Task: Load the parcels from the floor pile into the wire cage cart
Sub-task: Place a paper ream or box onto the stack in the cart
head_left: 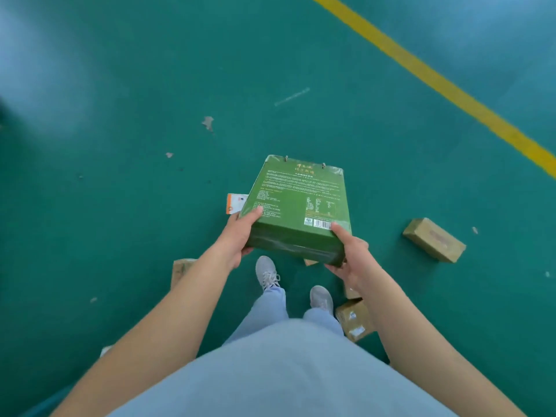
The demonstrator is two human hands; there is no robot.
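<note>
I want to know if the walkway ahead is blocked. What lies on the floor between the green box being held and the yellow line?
The head view shows bare green floor between the green box and the yellow line; only faint scuffs.

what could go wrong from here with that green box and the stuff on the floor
1. Trip risk: brown parcels lie close by the feet, one right beside the right shoe, and the green box held out in front may hide the floor ahead.
2. Slip risk: the left hand and right hand grip only the box's near corners, so the far end could tip down.
3. The cart is not in view, so some turning or walking among these parcels looks likely.
</note>
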